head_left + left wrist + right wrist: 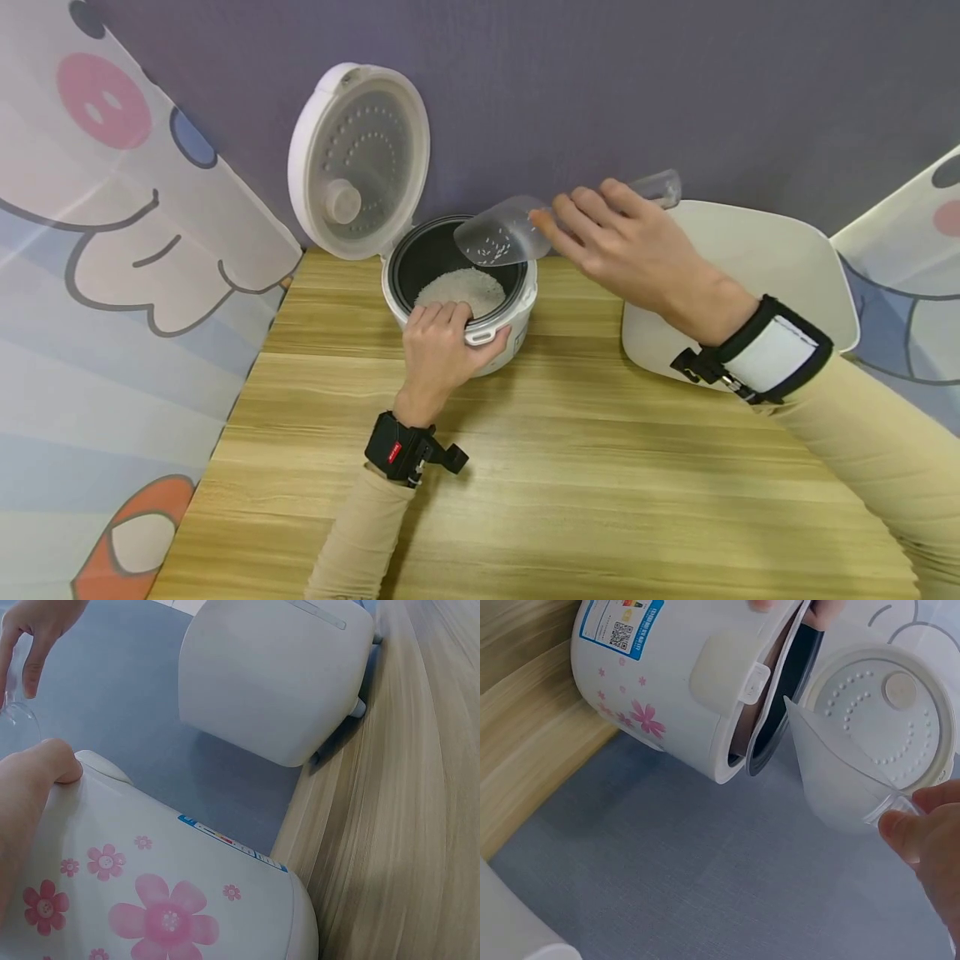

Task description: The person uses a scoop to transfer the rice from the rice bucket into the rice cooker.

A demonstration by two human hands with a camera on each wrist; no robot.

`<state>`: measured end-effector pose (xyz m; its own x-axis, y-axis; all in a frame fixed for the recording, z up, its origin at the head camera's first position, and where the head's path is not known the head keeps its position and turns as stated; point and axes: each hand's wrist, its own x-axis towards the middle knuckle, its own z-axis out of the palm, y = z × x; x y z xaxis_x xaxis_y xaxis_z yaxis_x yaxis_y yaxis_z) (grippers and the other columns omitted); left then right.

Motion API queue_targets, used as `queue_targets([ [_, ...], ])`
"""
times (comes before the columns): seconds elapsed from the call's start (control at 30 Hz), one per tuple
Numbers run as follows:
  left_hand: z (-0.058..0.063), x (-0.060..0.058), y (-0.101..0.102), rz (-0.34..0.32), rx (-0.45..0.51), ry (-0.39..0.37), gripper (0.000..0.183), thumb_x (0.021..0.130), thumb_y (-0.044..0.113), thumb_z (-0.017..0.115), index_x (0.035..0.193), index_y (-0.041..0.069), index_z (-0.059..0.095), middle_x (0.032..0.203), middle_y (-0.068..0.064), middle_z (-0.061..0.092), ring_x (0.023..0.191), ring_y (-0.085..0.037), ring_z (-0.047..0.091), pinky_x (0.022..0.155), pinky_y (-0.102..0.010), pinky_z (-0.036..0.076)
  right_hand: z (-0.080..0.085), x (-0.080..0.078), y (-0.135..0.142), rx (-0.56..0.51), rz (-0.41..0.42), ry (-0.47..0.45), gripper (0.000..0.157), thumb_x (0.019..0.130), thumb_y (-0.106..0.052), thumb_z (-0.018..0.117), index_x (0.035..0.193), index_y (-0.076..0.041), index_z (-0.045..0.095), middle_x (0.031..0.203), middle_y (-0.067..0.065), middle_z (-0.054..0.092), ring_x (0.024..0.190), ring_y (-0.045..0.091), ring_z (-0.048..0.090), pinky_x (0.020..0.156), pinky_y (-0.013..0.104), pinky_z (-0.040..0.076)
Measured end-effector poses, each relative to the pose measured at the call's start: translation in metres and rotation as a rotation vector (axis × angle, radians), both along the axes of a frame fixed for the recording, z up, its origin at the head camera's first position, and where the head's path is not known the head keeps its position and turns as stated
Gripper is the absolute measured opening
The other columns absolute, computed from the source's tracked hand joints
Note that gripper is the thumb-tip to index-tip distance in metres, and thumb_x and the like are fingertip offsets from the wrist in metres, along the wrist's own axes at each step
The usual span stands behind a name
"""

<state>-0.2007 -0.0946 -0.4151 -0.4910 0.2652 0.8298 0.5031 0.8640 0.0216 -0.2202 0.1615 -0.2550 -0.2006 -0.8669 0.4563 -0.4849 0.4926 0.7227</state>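
A white rice cooker [519, 333] with pink flowers stands on the table, its lid [363, 158] raised. White rice [465, 287] lies heaped in the dark inner pot [408, 267]. My left hand [438, 354] grips the cooker's near rim, fingers curled over the edge and thumb along the outside. In my right hand [622, 242] is a clear plastic scoop [502, 229], held above the pot and tilted down toward it. A few rice grains cling inside the scoop. From the right wrist view, the scoop's pointed lip [799, 720] is beside the pot's opening.
To the right stands a large white bin [780, 250], partly behind my right forearm; short feet show under it in the left wrist view. A grey wall [637, 92] rises behind the wooden table [570, 467]. Cartoon-printed sheets [150, 267] border both sides.
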Motion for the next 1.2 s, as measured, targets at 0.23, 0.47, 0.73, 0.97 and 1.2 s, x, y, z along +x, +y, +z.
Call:
queue_targets([
  [0.23, 0.001, 0.000, -0.001, 0.006, -0.006, -0.004, 0.055, 0.085, 0.059, 0.063, 0.065, 0.009, 0.050, 0.058, -0.004, 0.059, 0.053, -0.024, 0.057, 0.057, -0.036, 0.043, -0.002, 0.001, -0.001, 0.036, -0.008, 0.033, 0.037, 0.103, 0.001, 0.047, 0.134, -0.003, 0.065, 0.116, 0.017, 0.070, 0.101, 0.032, 0.062, 0.089, 0.040, 0.049],
  [0.47, 0.000, 0.000, 0.000, 0.011, -0.006, 0.006, 0.055, 0.085, 0.059, 0.063, 0.065, 0.010, 0.049, 0.057, -0.004, 0.058, 0.052, -0.024, 0.056, 0.057, -0.037, 0.043, -0.008, 0.000, 0.006, -0.057, -0.004, -0.068, 0.035, 0.103, 0.002, 0.048, 0.133, -0.003, 0.065, 0.114, 0.017, 0.071, 0.099, 0.033, 0.063, 0.087, 0.043, 0.050],
  [0.73, -0.001, 0.000, 0.000, 0.006, 0.001, 0.004, 0.054, 0.084, 0.058, 0.064, 0.065, 0.010, 0.049, 0.057, -0.003, 0.058, 0.051, -0.023, 0.055, 0.056, -0.036, 0.042, -0.024, 0.001, 0.021, -0.265, -0.034, -0.160, 0.033, 0.102, 0.000, 0.053, 0.128, -0.008, 0.071, 0.108, 0.014, 0.073, 0.092, 0.034, 0.067, 0.079, 0.046, 0.049],
  [0.97, -0.001, 0.000, 0.000, 0.003, 0.000, 0.003, 0.055, 0.085, 0.058, 0.063, 0.065, 0.009, 0.050, 0.057, -0.004, 0.059, 0.051, -0.023, 0.056, 0.056, -0.036, 0.042, -0.032, 0.013, 0.044, -0.497, -0.026, -0.256, 0.035, 0.091, -0.008, 0.075, 0.125, -0.012, 0.073, 0.106, 0.014, 0.075, 0.089, 0.038, 0.068, 0.080, 0.054, 0.048],
  [1.2, -0.002, -0.002, -0.003, 0.004, 0.005, 0.007, 0.054, 0.084, 0.058, 0.063, 0.065, 0.009, 0.051, 0.058, -0.004, 0.060, 0.053, -0.024, 0.057, 0.057, -0.036, 0.043, -0.033, 0.029, 0.078, -0.623, -0.079, -0.379, 0.034, 0.095, -0.011, 0.071, 0.129, -0.006, 0.071, 0.109, 0.021, 0.073, 0.090, 0.045, 0.063, 0.080, 0.059, 0.039],
])
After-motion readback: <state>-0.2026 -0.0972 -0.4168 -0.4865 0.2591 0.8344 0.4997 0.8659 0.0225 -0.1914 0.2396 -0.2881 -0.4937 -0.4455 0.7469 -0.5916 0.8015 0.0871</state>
